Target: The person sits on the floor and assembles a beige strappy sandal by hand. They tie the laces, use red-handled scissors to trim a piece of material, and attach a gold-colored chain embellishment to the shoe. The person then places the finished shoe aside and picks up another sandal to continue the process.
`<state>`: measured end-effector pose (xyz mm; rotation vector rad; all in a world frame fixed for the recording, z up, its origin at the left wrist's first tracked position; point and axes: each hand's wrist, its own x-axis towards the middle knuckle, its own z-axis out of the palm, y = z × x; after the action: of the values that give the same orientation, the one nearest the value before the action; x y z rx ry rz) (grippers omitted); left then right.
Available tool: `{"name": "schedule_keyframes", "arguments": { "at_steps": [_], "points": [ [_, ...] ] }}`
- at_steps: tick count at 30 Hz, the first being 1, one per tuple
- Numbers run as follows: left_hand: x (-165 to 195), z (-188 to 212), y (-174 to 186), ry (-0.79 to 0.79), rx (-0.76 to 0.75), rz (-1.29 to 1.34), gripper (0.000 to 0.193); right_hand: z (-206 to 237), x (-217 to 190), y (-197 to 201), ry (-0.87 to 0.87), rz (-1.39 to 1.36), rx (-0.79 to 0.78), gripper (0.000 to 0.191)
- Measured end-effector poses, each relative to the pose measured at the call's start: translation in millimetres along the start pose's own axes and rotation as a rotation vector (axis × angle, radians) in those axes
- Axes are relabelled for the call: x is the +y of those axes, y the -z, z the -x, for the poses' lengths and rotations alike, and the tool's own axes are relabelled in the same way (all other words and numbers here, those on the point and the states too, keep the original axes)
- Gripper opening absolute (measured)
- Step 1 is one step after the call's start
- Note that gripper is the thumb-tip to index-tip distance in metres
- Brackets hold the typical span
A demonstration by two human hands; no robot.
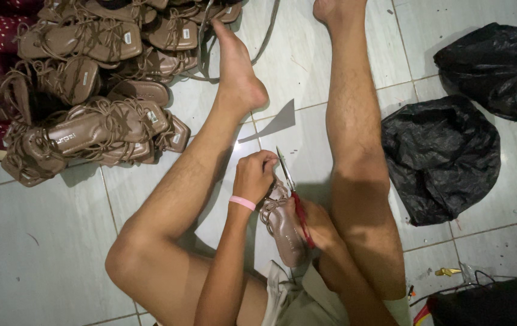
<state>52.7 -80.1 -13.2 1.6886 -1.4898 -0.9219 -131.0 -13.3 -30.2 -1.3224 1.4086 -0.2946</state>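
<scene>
While left hand fingers grip the tan sandal straps, right hand fingers closed on red-handled scissors, blades just above sandal.

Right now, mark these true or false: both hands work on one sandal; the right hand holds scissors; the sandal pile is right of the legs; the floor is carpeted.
1. Both hands work on one sandal. True: left hand, right hand.
2. The right hand holds scissors. True.
3. The sandal pile is right of the legs. False: it is on the left.
4. The floor is carpeted. False: pale tiles.
</scene>
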Motion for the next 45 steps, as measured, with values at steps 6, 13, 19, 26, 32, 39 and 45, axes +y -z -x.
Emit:
{"name": "schedule_keyframes", "arguments": {
  "at_steps": [6, 13, 19, 26, 32, 39, 45],
  "points": [
    [-1.1, -1.2, 0.2, -0.012, 0.004, -0.009, 0.01, 2.0, -12.2, 2.5, -0.038, 0.085, 0.05, 0.048],
    [-0.7, -1.0, 0.1, 0.032, 0.004, -0.017, 0.011, -9.8, 29.1, -13.3, -0.012, 0.146, 0.084, 0.053],
    [-4.7, -2.5, 3.3, -0.013, 0.064, -0.081, 0.012, -25.5, 85.8, -17.3, -0.061, -0.152, -0.108, 0.036],
    [-4.8, -1.9, -2.4, 0.013, 0.115, -0.13, 0.01, -14.0, 53.3, -9.3, 0.02, 0.105, -0.025, 0.052],
    [-1.0, -0.7, -4.7, 0.04, 0.083, -0.136, 0.011, -5.6, 13.7, -1.1, 0.114, 0.027, -0.001, 0.047],
    [-1.4, 0.5, -7.7, 0.028, 0.08, -0.123, 0.012, -4.8, 7.6, -3.2, 0.004, 0.085, 0.023, 0.049],
    [-1.3, 0.5, -8.2, 0.025, 0.075, -0.116, 0.012, -4.1, 5.0, -1.7, -0.01, 0.137, 0.016, 0.057]
  ]
}}
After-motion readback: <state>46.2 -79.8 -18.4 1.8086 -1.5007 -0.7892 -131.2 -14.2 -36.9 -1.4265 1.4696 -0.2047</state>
